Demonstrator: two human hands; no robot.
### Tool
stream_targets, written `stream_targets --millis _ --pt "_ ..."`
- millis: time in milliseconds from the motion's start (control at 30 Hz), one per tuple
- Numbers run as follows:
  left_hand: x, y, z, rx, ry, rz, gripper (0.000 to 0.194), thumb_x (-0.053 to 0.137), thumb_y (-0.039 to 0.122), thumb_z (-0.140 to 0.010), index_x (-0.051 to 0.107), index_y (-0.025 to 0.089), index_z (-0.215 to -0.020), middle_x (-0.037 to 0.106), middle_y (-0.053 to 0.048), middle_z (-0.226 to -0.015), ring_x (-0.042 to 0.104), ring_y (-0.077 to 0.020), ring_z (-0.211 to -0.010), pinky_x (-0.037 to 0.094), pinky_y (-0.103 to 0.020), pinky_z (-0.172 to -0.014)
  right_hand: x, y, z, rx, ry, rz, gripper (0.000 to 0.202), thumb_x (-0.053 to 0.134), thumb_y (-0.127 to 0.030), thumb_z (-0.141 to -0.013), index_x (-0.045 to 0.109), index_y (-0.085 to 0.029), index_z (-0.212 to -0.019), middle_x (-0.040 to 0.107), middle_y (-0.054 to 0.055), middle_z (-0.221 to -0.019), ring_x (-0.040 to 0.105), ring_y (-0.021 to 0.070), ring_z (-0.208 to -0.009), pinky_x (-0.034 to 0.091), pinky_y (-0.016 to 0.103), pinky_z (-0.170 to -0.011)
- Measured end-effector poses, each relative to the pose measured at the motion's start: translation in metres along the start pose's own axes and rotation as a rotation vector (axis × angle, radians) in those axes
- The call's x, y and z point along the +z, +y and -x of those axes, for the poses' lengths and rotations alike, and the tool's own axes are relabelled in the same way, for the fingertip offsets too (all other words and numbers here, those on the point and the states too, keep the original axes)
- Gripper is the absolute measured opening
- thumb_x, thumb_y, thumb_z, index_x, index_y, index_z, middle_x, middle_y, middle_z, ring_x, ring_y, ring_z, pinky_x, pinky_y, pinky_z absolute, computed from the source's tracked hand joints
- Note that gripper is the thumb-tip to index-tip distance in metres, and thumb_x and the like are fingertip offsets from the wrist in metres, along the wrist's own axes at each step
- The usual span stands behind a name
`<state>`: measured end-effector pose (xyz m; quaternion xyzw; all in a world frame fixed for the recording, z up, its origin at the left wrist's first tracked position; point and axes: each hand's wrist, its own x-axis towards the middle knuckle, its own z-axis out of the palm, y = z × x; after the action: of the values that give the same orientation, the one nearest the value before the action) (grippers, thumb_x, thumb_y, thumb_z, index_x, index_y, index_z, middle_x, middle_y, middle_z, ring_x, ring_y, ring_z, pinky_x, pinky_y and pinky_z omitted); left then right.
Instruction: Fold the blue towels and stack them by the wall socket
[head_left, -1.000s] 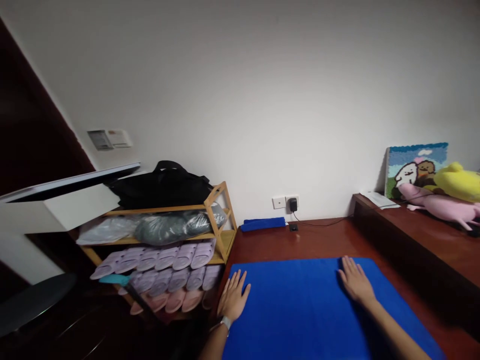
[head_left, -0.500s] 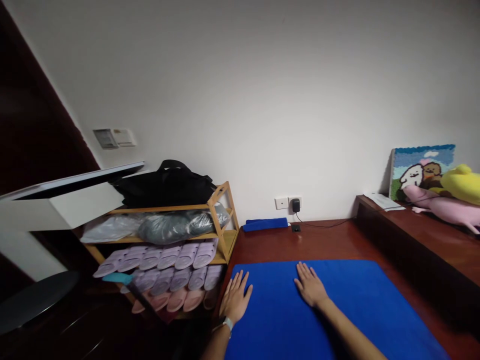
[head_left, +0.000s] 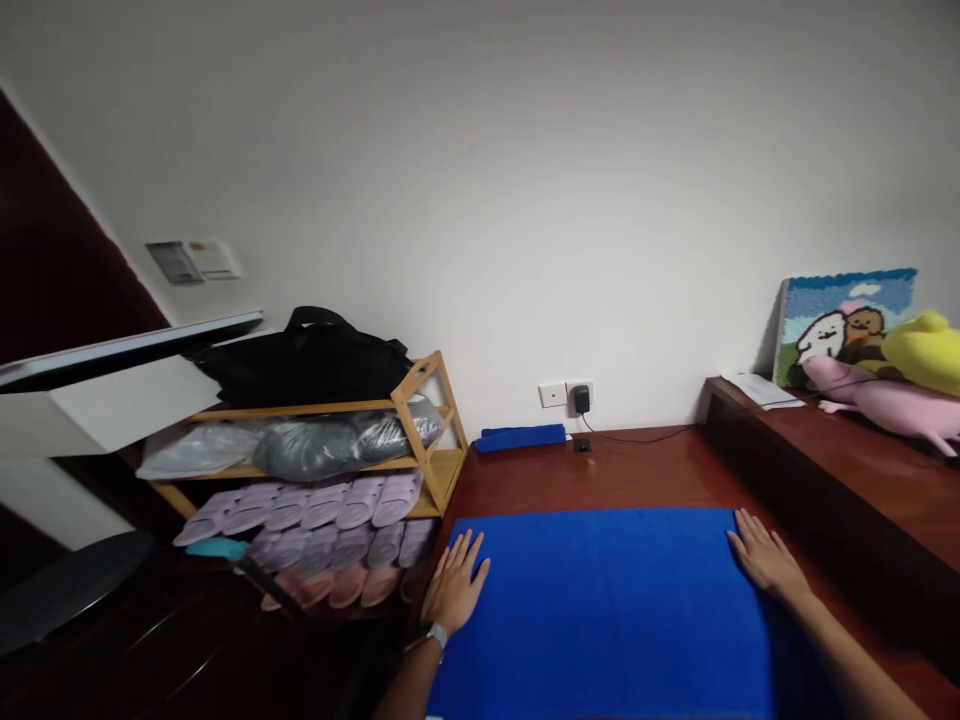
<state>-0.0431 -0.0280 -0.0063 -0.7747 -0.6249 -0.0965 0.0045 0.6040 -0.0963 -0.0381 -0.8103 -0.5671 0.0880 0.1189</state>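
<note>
A blue cloth [head_left: 600, 600] lies spread flat on the reddish-brown wooden table [head_left: 637, 475]. My left hand [head_left: 454, 585], with a watch on the wrist, rests fingers spread on the cloth's left edge near its far left corner. At the far right corner my right hand [head_left: 769, 552] lies with its fingers extended, touching the cloth's edge. Neither hand holds anything. Close to the wall sits a folded blue cloth [head_left: 521, 437].
Left of the table stands a wooden rack [head_left: 442, 480] with slippers [head_left: 322, 503], wrapped bundles and a black bag [head_left: 307, 360]. A plugged-in adapter [head_left: 581, 400] trails a cable. On the raised right ledge are papers [head_left: 765, 390], a picture [head_left: 840, 325] and plush toys [head_left: 889, 405].
My right hand has moved right, from the middle of the cloth's far part to its far right corner. My left hand stays at the left edge. The view has shifted slightly.
</note>
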Motion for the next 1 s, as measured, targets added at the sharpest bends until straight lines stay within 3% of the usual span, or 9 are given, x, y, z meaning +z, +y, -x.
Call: stream_targets --millis 100,200,300,467,600,667,767,867,1000 --pt "-0.004 0.002 0.002 0.007 -0.003 0.000 0.062 0.035 0.051 -0.106 0.039 0.023 -0.161 0.035 -0.008 -0.169 0.031 -0.0249 -0.157 0.025 -0.048 -0.129 0.001 -0.011 0.001 0.006 0.031 0.016 0.076 0.025 -0.058 -0.091 0.051 -0.026 -0.154 0.050 0.008 -0.161 0.030 0.0346 -0.156 0.023 0.054 -0.128" --pt "-0.005 0.002 0.004 0.005 -0.005 -0.001 0.062 0.034 0.052 -0.106 0.039 0.024 -0.161 0.034 -0.007 -0.169 0.030 -0.0242 -0.157 0.025 -0.048 -0.129 0.004 -0.051 0.008 -0.029 0.086 0.065 0.079 0.022 -0.053 -0.093 0.047 -0.013 -0.156 0.045 0.013 -0.163 0.028 0.0329 -0.156 0.020 0.053 -0.129" --pt "-0.005 0.003 0.005 0.004 -0.005 0.004 0.062 0.033 0.052 -0.106 0.039 0.024 -0.161 0.033 -0.007 -0.170 0.029 -0.0241 -0.157 0.024 -0.048 -0.129 0.014 -0.128 0.028 -0.220 0.107 0.059 0.075 0.021 -0.047 -0.098 0.041 -0.008 -0.159 0.037 0.014 -0.167 0.026 0.0290 -0.158 0.017 0.051 -0.130" --pt "-0.005 0.005 0.007 -0.010 -0.002 0.020 0.061 0.035 0.051 -0.106 0.040 0.025 -0.160 0.035 -0.008 -0.170 0.030 -0.0253 -0.157 0.025 -0.049 -0.129 0.045 -0.287 0.079 -0.575 0.011 -0.059 0.069 0.021 -0.051 -0.104 0.038 -0.016 -0.162 0.033 0.008 -0.168 0.026 0.0249 -0.158 0.020 0.047 -0.130" --pt "-0.005 0.005 0.008 -0.008 0.006 0.022 0.062 0.035 0.052 -0.106 0.039 0.024 -0.161 0.034 -0.008 -0.170 0.030 -0.0247 -0.157 0.024 -0.049 -0.129 0.063 -0.355 0.098 -0.675 -0.098 -0.106 0.072 0.021 -0.056 -0.105 0.032 -0.017 -0.163 0.028 0.007 -0.170 0.024 0.0242 -0.158 0.020 0.046 -0.130" --pt "-0.006 0.005 0.008 -0.005 0.009 0.021 0.062 0.034 0.052 -0.106 0.040 0.023 -0.161 0.034 -0.009 -0.170 0.030 -0.0245 -0.157 0.024 -0.048 -0.129 0.065 -0.355 0.093 -0.650 -0.128 -0.093 0.072 0.023 -0.056 -0.104 0.032 -0.015 -0.163 0.027 0.009 -0.170 0.023 0.0248 -0.158 0.019 0.046 -0.130" --pt "-0.006 0.004 0.006 -0.007 0.001 0.023 0.061 0.035 0.051 -0.106 0.040 0.024 -0.160 0.034 -0.009 -0.169 0.031 -0.0247 -0.157 0.024 -0.049 -0.129 0.058 -0.313 0.072 -0.581 -0.117 -0.054 0.072 0.024 -0.054 -0.104 0.034 -0.014 -0.163 0.029 0.010 -0.169 0.023 0.0247 -0.158 0.018 0.047 -0.130" --pt "-0.005 0.003 0.004 0.001 0.006 0.019 0.061 0.035 0.051 -0.106 0.040 0.023 -0.160 0.035 -0.008 -0.169 0.030 -0.0246 -0.157 0.025 -0.049 -0.129 0.042 -0.230 0.046 -0.454 -0.085 0.004 0.073 0.023 -0.053 -0.102 0.034 -0.013 -0.162 0.031 0.009 -0.169 0.024 0.0250 -0.158 0.018 0.047 -0.130" --pt "0.001 0.000 0.001 0.009 0.033 0.024 0.061 0.037 0.052 -0.105 0.042 0.024 -0.159 0.037 -0.008 -0.168 0.032 -0.0255 -0.156 0.025 -0.049 -0.129 0.017 -0.094 0.012 -0.199 -0.061 0.106 0.074 0.021 -0.050 -0.100 0.033 -0.013 -0.163 0.030 0.009 -0.169 0.024 0.0276 -0.158 0.022 0.050 -0.128"
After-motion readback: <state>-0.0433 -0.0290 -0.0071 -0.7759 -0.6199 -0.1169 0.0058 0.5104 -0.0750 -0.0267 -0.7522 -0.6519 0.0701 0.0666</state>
